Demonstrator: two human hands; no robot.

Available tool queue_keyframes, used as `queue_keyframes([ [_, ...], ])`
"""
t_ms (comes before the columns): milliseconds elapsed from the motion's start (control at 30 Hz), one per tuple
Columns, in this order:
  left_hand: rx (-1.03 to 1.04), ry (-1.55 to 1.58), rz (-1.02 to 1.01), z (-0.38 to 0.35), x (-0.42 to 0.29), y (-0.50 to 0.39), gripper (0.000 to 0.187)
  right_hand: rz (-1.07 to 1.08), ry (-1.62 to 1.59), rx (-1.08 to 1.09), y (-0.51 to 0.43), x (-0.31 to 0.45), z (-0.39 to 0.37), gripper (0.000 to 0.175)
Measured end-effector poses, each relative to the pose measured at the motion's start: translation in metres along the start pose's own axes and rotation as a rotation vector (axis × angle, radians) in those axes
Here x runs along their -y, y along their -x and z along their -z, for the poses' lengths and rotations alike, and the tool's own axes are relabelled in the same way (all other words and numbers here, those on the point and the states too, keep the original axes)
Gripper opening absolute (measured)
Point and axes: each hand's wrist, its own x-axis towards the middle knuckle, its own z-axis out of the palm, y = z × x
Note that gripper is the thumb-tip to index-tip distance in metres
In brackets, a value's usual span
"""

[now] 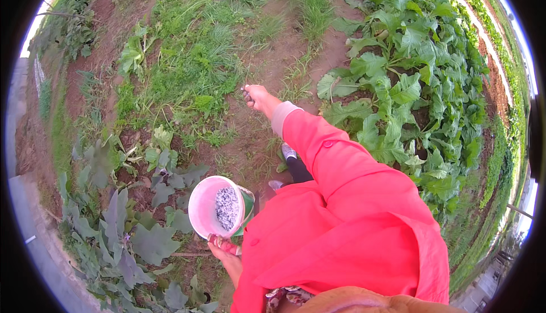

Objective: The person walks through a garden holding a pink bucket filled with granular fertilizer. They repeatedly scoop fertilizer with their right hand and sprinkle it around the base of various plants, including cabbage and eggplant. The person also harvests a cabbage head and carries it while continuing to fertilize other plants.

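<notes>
My left hand (223, 245) grips the rim and side of a plastic bucket (199, 204), with something red and white between the hand and the bucket. The bucket tilts beside my body and holds white and dark granules (227, 208). My right hand (252, 96) is stretched out ahead at the end of a red sleeve, over a strip of bare soil. Its fingers are curled together; what lies inside them is too small to tell. Feathery green plants (192, 65) grow to the left of that hand.
Broad-leaved vegetable plants (401, 86) stand in a dense row on the right. Eggplant-like plants (149, 244) with large leaves grow at lower left, close to the bucket. Tufts of grass (315, 12) rise ahead. My shoes (288, 151) are on the soil path. A pale paved strip (34, 223) edges the far left.
</notes>
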Motion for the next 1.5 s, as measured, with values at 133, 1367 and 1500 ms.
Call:
queue_keyframes([
  [133,0.23,0.081,0.095,-0.018,0.013,-0.008,0.046,-0.019,-0.038,0.02,0.008,0.002,-0.004,0.009],
  [1367,-0.261,0.32,0.065,0.007,0.066,0.078,0.043,0.371,0.106,0.067,-0.106,0.155,-0.182,0.014],
  [1500,-0.265,0.238,0.125,-0.004,0.054,0.076,0.045,0.323,0.043,0.084,-0.098,0.159,-0.138,0.021],
])
